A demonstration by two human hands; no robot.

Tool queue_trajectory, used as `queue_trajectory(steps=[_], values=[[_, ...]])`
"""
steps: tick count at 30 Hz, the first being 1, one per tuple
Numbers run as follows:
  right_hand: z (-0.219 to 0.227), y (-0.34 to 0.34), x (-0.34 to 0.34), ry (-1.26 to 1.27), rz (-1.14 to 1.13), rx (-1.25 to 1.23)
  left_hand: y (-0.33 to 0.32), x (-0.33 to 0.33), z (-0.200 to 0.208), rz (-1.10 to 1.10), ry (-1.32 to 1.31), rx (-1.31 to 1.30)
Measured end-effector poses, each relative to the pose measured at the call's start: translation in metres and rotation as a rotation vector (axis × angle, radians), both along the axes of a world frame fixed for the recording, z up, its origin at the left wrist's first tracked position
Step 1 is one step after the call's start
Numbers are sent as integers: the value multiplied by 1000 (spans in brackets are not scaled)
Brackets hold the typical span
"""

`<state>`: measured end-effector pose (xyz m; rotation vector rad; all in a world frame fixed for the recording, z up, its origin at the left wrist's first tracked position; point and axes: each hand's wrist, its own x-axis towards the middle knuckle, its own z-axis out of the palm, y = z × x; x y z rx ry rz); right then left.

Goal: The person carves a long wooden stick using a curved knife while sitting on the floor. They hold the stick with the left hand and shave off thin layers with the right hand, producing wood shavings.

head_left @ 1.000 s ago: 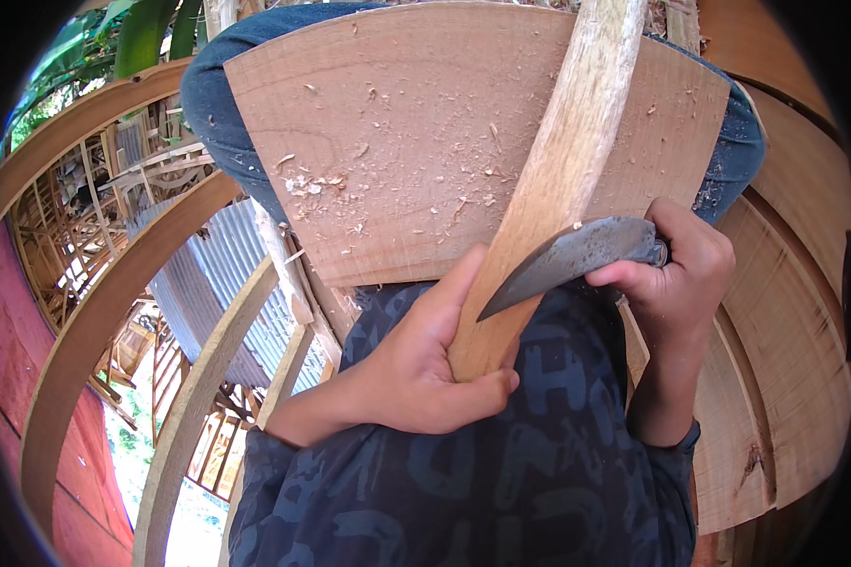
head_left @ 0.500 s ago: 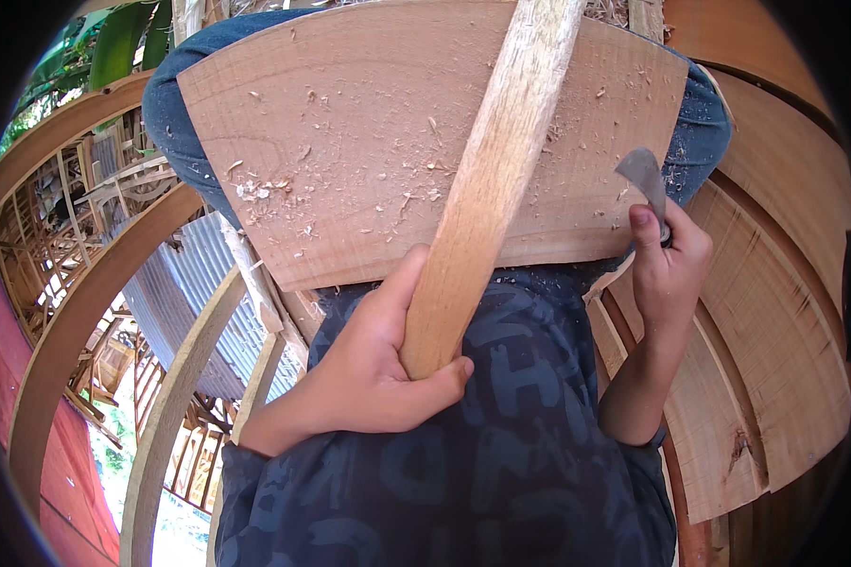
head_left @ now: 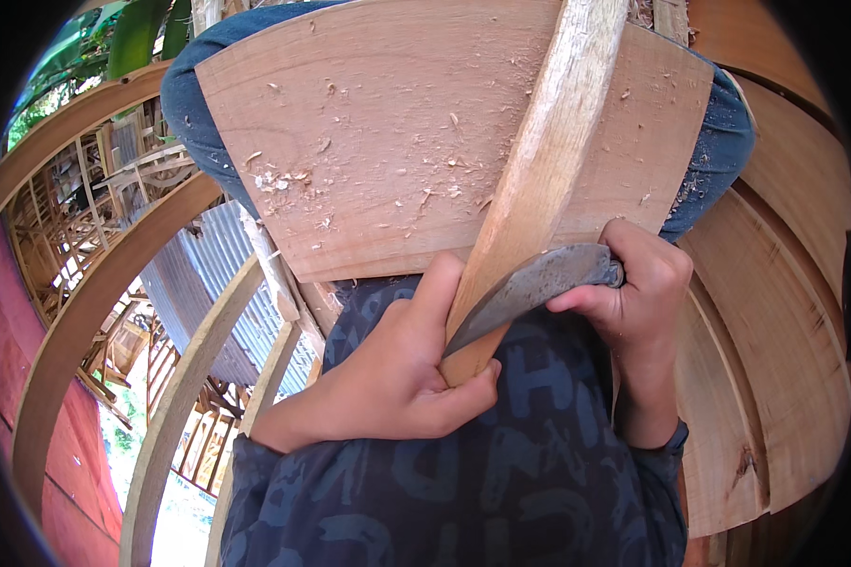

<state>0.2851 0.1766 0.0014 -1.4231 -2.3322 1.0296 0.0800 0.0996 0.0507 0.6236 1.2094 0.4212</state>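
Observation:
My left hand (head_left: pixel 402 364) is closed round the near end of a long wooden stick (head_left: pixel 544 161), pale and rough at its far part and smoother and browner near me. The stick slants away to the upper right, over a flat wooden board (head_left: pixel 378 123) on my lap. In my right hand (head_left: pixel 648 283) is a knife (head_left: pixel 529 288) with a broad, curved, dark blade; the fingers wrap its handle, which is mostly hidden. The blade lies across the stick just beyond my left hand, its tip close to the left thumb.
Wood shavings (head_left: pixel 279 178) are scattered over the board. Wide wooden planks (head_left: pixel 775 350) stand at the right. To the left are curved-looking wooden rails (head_left: pixel 113 274), with corrugated metal sheets (head_left: pixel 222 274) beyond them.
My right hand has swung inward to the left, bringing the knife from beside the board onto the stick. The blade now shows broadside. My left hand keeps its hold.

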Motion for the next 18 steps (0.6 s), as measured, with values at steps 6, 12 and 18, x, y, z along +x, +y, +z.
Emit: queue_trajectory(steps=[6, 12, 18], values=[[-21, 29, 27, -160, -431, 34, 6, -3, 6, 3, -109, -11], [5, 38, 118, -61, -692, -112, -4, -12, 5, 92, -124, -53], [10, -9, 7, 121, -120, -269, 6, 1, -2, 8, -41, 153]])
